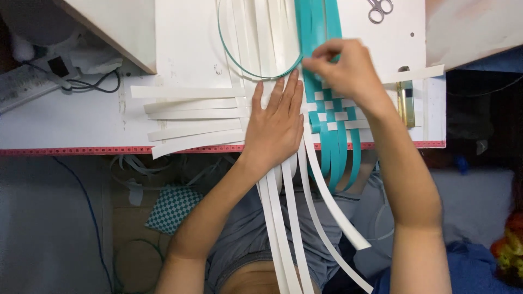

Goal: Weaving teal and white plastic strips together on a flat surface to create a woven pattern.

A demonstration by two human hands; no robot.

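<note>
Teal strips [321, 32] crossed with white strips [188, 117] on white worktop [188, 43], centre of frame; checkered weave [335, 111] begun right of centre. Left hand [275, 125] spread flat, pinning white verticals. Right hand [340, 68] pinched on teal strip at weave's top. Judged mid-weave; next calls for threading another strip over-under, snugged tight. Scissors [378, 10] upper right.
</note>
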